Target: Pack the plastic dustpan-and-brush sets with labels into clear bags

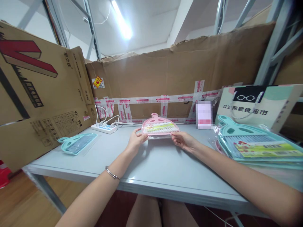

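A pink dustpan and brush set (161, 126) in clear wrapping is held over the middle of the table, its handle pointing away from me. My left hand (137, 140) grips its left corner between thumb and fingers. On the right corner, my right hand (183, 141) pinches the near edge and wrapping. A colourful label lies across its white bristles. At the far left lies a single turquoise dustpan set (79, 143), wrapped in plastic. Several more turquoise sets (258, 142) are stacked to the right, beyond my right forearm.
A white power strip (104, 127) with cables stands at the back left of the grey table (151, 170). A phone-like screen (204, 115) leans at the back, beside a paper bag (251, 104). Tall cardboard (151, 75) walls the back and left sides.
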Motion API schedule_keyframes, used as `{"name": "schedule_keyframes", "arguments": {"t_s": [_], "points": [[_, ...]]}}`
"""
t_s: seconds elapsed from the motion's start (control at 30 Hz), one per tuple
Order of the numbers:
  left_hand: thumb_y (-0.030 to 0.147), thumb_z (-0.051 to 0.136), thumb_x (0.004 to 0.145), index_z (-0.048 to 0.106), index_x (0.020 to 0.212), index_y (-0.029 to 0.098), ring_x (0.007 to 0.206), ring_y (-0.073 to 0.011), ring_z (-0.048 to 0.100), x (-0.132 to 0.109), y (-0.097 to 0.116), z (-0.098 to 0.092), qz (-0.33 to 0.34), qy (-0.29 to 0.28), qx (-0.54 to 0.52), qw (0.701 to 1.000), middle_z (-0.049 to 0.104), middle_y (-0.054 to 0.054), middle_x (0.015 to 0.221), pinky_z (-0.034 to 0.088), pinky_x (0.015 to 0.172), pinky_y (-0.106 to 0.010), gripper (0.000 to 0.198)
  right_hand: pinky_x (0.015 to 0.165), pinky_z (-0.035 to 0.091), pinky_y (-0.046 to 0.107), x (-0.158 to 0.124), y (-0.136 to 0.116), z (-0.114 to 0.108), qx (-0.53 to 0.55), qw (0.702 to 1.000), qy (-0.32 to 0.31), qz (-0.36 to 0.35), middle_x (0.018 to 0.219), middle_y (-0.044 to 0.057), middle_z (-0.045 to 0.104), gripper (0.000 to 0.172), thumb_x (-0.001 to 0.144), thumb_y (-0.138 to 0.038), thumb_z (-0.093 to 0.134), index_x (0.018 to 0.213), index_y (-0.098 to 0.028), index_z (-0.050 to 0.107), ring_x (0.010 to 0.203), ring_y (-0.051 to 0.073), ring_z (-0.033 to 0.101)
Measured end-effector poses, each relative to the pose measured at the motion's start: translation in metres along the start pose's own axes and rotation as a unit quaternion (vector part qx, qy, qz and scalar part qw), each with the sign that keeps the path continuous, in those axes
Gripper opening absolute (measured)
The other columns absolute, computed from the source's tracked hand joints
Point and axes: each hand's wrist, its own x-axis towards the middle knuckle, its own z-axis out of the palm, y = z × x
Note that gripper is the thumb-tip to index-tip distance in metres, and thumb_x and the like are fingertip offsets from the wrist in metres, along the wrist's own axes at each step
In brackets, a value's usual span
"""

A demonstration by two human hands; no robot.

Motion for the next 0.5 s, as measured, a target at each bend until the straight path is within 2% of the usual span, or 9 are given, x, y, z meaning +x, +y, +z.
{"name": "schedule_keyframes", "arguments": {"t_s": [0.07,0.17,0.27,0.33,0.4,0.5], "points": [[0.009,0.065,0.070,0.037,0.116,0.014,0.058,-0.0086,0.058,-0.0007,0.0018,0.0017,0.024,0.032,0.011,0.999,0.060,0.002,0.065,0.050,0.073,-0.028,0.054,0.038,0.043,0.012,-0.0019,0.0004,0.0036,0.007,1.000,-0.009,0.000,0.044,-0.001,0.055,0.017,0.077,-0.009,0.054,0.061,-0.014,0.054,0.035,0.004,0.047],[0.015,0.060,0.075,0.032,0.121,0.013,0.057,-0.0098,0.058,-0.0034,0.0048,0.0047,0.036,0.022,0.049,0.998,0.059,0.001,0.065,0.050,0.066,-0.028,0.053,0.030,0.030,0.012,-0.0027,0.0000,0.0053,0.019,0.999,-0.025,-0.016,0.035,-0.005,0.044,0.024,0.077,-0.010,0.052,0.054,-0.016,0.048,0.029,0.002,0.034],[0.027,0.058,0.076,0.037,0.119,0.016,0.066,-0.0125,0.059,-0.0045,0.0065,0.0057,0.054,-0.034,0.075,0.995,0.061,-0.004,0.078,0.050,0.065,-0.028,0.049,0.027,0.017,0.015,-0.0018,-0.0022,0.0019,0.027,0.998,-0.039,-0.046,0.031,-0.008,0.032,0.028,0.075,-0.014,0.052,0.049,-0.018,0.041,0.026,0.003,0.020],[0.031,0.054,0.076,0.040,0.119,0.021,0.080,-0.0150,0.059,-0.0031,0.0068,0.0044,0.076,-0.090,0.062,0.991,0.061,-0.006,0.095,0.050,0.068,-0.028,0.046,0.028,0.016,0.017,-0.0015,-0.0043,-0.0011,0.028,0.996,-0.047,-0.068,0.030,-0.008,0.028,0.031,0.074,-0.017,0.052,0.048,-0.019,0.037,0.026,0.003,0.017],[0.027,0.051,0.074,0.041,0.122,0.025,0.092,-0.0169,0.056,-0.0011,0.0067,0.0022,0.099,-0.139,0.052,0.984,0.057,-0.005,0.108,0.048,0.073,-0.028,0.049,0.029,0.016,0.018,-0.0023,-0.0060,-0.0030,0.025,0.994,-0.056,-0.088,0.030,-0.008,0.026,0.033,0.074,-0.019,0.052,0.046,-0.019,0.035,0.027,0.003,0.017],[0.017,0.055,0.065,0.043,0.123,0.027,0.103,-0.0180,0.052,-0.0015,0.0074,0.0007,0.150,-0.168,0.087,0.970,0.052,-0.004,0.121,0.044,0.078,-0.025,0.059,0.030,0.017,0.019,-0.0047,-0.0074,-0.0032,0.011,0.991,-0.072,-0.108,0.029,-0.007,0.026,0.035,0.073,-0.020,0.053,0.043,-0.019,0.035,0.027,0.004,0.017]]}}
